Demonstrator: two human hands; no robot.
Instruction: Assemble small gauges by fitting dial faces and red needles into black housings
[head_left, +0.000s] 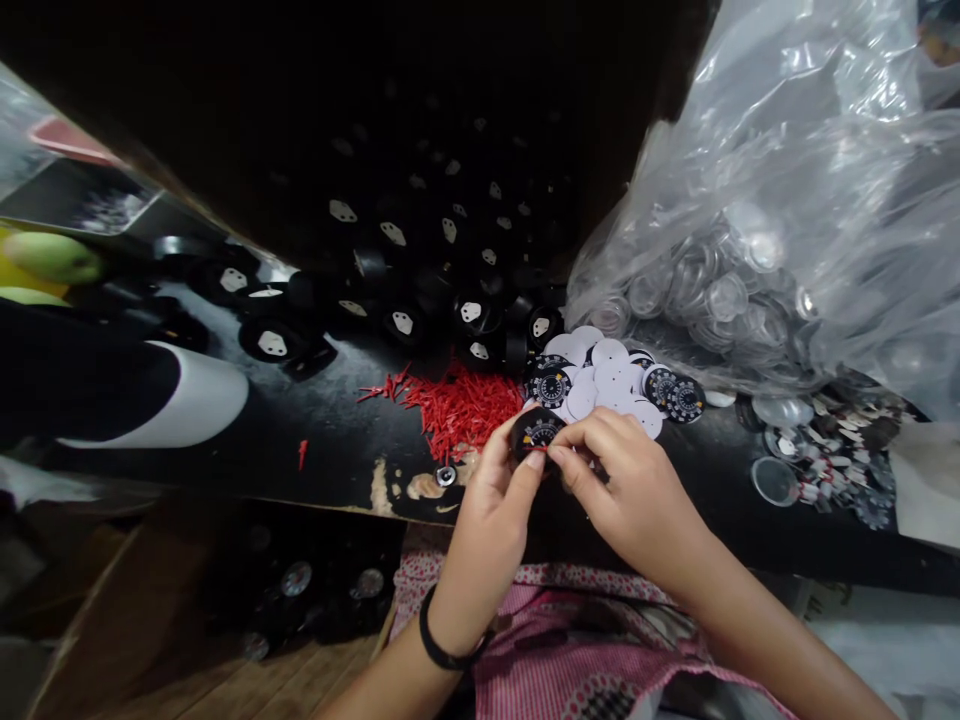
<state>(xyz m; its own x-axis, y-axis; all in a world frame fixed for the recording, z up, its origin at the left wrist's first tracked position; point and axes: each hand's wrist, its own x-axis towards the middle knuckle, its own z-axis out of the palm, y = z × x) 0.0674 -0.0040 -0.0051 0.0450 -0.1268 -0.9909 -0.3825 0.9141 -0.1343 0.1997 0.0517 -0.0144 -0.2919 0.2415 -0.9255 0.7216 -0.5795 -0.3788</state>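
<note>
My left hand (487, 525) grips a small black round gauge (534, 428) by its rim, with the printed dial facing up. Across the lower part of that dial lies a thin red pointer (538, 449), and the pinched fingertips of my right hand (626, 485) are at its right end. Just behind my hands is a pile of dial discs (615, 378), some showing plain white backs and others black printed faces. A heap of loose red pointers (469, 405) spreads to the left of the gauge. One small round part (445, 476) sits near the table edge.
Many black gauge housings (397, 322) fill the back of the black table (337, 455). At the right, a plastic bag (810, 190) holds clear round covers (727, 295), beside small loose parts (836, 455). A white cylinder rim (217, 395) stands left. Below is a box with finished-looking gauges (297, 578).
</note>
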